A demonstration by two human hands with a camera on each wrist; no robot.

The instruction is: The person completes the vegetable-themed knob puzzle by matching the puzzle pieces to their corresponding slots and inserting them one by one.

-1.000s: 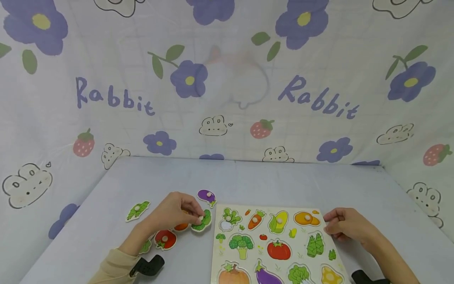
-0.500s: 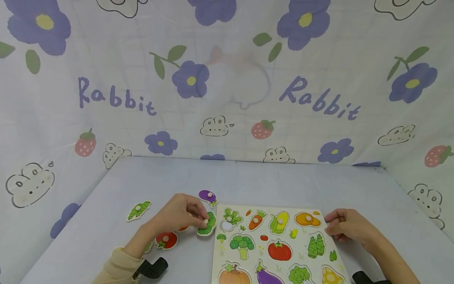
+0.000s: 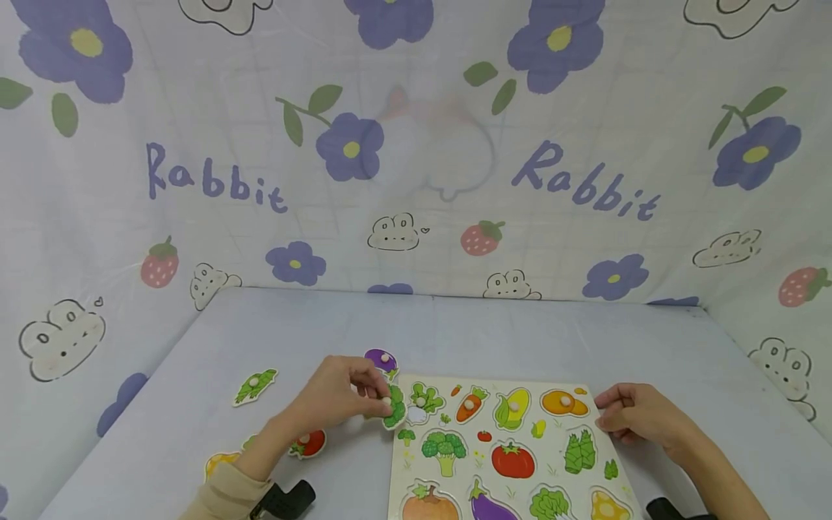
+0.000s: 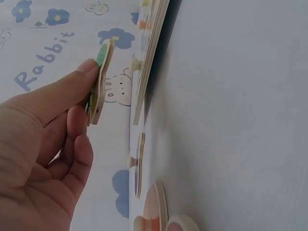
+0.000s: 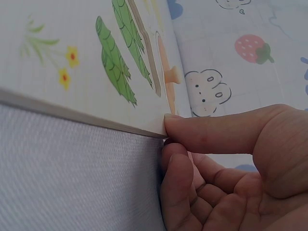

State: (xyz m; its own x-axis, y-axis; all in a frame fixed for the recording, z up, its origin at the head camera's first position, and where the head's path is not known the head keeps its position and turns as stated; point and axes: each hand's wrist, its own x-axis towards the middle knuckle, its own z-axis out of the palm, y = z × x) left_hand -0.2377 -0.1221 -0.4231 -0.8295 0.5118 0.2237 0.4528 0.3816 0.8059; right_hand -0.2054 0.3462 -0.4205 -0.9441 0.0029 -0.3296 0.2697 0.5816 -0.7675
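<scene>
My left hand (image 3: 344,393) pinches a green broccoli puzzle piece (image 3: 398,410) by its small knob, fingers bent behind it. In the left wrist view the broccoli piece (image 4: 102,89) stands tilted on edge, raised above the table. From the head it overlaps the upper left corner of the puzzle board (image 3: 552,455). On the board's right edge, near the top corner, my right hand (image 3: 640,419) grips with the thumb over the top face and bent fingers below. Knobbed turnip (image 3: 419,404), carrot (image 3: 470,406), corn (image 3: 511,406) and potato (image 3: 562,401) pieces fill the board's top row.
Below that row, recesses show a printed broccoli (image 3: 444,451), tomato (image 3: 513,460) and other vegetables. Left of the board lie loose pieces: eggplant (image 3: 380,360), green leafy (image 3: 255,387), tomato (image 3: 308,443) and yellow (image 3: 219,462). An orange piece (image 4: 153,211) shows in the left wrist view.
My left hand has carried the broccoli piece rightward from beside the loose pieces to the board's upper left corner. My right hand keeps its hold on the board's edge.
</scene>
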